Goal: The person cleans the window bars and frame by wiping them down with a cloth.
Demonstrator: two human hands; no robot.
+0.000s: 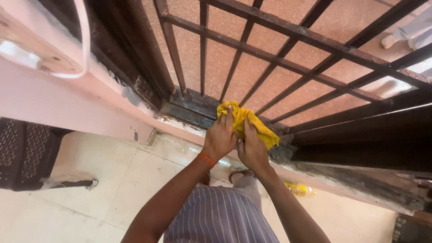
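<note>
Both hands meet at the foot of a dark metal grille (pixel 288 58), pressed together on a yellow cloth (pixel 252 126) that lies bunched against the grille's bottom rail, where the bars come down to the sill. The left hand (pixel 219 137) sits on the cloth's left end, its fingers (pixel 228 118) curled over the top of the fabric and closed on it; an orange band (pixel 206 159) circles that wrist. The right hand (pixel 252 150) is just beside it, touching the cloth from below and to the right, fingers bent around the fabric and gripping it, with a loose corner of yellow sticking out past them toward the right. The grille's frame is dark and patchy, with grey smears where it meets the pink wall (pixel 67 103). Beyond the bars lies a speckled reddish floor (pixel 270 49). On the near side, pale floor tiles (pixel 112 180) spread below the sill. A small yellow package (pixel 299 190), flattened and crumpled, lies on the tiles close to the base of the wall, just right of the right forearm; its print is too small to make out. A dark perforated chair (pixel 27 153) stands at the far left, and a white cable (pixel 83 40) loops down the wall above it. The person's striped garment (pixel 220 216) fills the lower middle.
</note>
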